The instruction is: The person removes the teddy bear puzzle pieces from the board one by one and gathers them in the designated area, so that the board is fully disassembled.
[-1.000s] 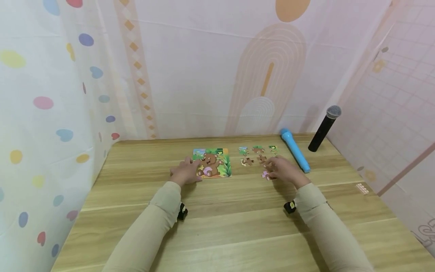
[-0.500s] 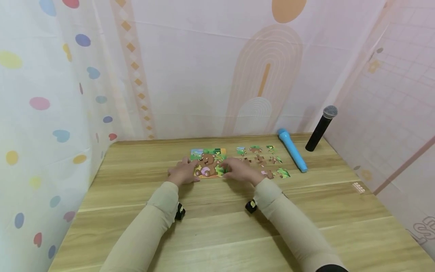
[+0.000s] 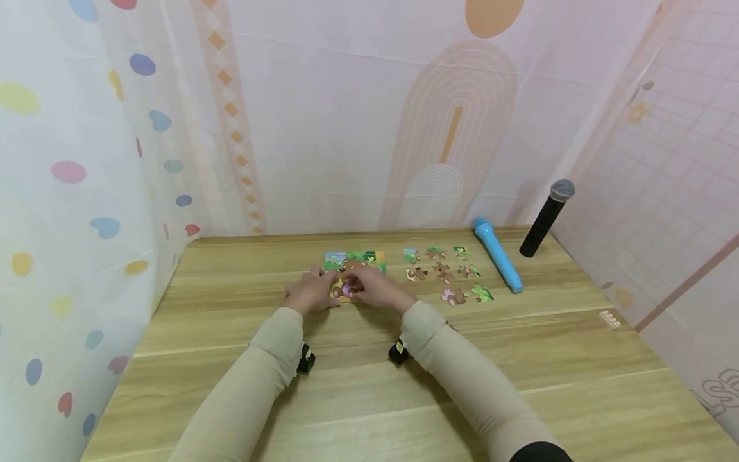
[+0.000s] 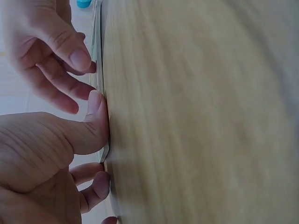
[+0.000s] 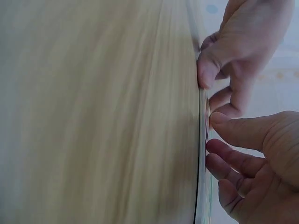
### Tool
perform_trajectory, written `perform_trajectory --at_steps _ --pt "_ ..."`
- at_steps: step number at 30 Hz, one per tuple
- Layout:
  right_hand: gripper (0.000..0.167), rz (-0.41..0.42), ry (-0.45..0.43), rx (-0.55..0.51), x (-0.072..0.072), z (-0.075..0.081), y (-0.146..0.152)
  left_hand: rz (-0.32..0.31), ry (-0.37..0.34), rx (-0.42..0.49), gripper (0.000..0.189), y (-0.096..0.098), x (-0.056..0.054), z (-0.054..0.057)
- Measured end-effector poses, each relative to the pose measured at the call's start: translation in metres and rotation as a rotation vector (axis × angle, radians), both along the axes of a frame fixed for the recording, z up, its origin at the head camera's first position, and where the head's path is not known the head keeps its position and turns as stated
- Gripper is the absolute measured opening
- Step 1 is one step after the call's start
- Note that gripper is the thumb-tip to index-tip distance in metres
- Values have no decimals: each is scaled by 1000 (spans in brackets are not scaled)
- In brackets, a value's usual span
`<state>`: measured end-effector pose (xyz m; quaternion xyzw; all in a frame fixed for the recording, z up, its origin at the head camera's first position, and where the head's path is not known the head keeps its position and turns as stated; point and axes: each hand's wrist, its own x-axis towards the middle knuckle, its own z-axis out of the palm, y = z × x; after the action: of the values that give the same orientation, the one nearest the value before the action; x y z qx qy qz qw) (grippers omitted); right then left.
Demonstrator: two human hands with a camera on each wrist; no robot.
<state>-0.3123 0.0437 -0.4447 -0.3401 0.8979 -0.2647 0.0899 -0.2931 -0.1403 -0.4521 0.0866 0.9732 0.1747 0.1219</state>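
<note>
A flat bear jigsaw puzzle board (image 3: 374, 259) lies on the wooden table in the head view. My left hand (image 3: 307, 293) grips its left end, the thumb (image 4: 97, 122) at the near edge in the left wrist view. My right hand (image 3: 376, 289) reaches over the board's lower middle from the right. In the right wrist view its thumb (image 5: 222, 120) and curled fingers pinch low at the board's surface, a thin reddish puzzle piece edge (image 5: 207, 126) between them. Loose puzzle pieces (image 3: 443, 272) lie in rows right of the board.
A blue toy microphone (image 3: 499, 256) lies right of the loose pieces. Beyond it a black microphone (image 3: 541, 224) with a grey mesh head stands upright. A small pale object (image 3: 609, 319) sits near the table's right edge. Patterned cloth (image 3: 323, 141) hangs behind the table.
My right hand has moved left from the loose pieces to the board, uncovering those pieces and now hiding part of the bear. My left hand stays at the board's left end.
</note>
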Motion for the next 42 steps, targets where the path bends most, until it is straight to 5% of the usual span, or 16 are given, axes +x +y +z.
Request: perform_trajectory --at_steps 6,13,22,42 --pt "44 -13 70 24 0 -3 -6 -9 12 2 64 0 2 1" --pt "51 -9 8 5 0 -4 -14 2 27 9 67 -2 5 3" --pt "57 -18 88 33 -1 -5 -18 5 34 -8 72 -2 7 4" --pt "48 -87 66 -28 -2 -4 -19 15 5 -17 74 -2 6 5"
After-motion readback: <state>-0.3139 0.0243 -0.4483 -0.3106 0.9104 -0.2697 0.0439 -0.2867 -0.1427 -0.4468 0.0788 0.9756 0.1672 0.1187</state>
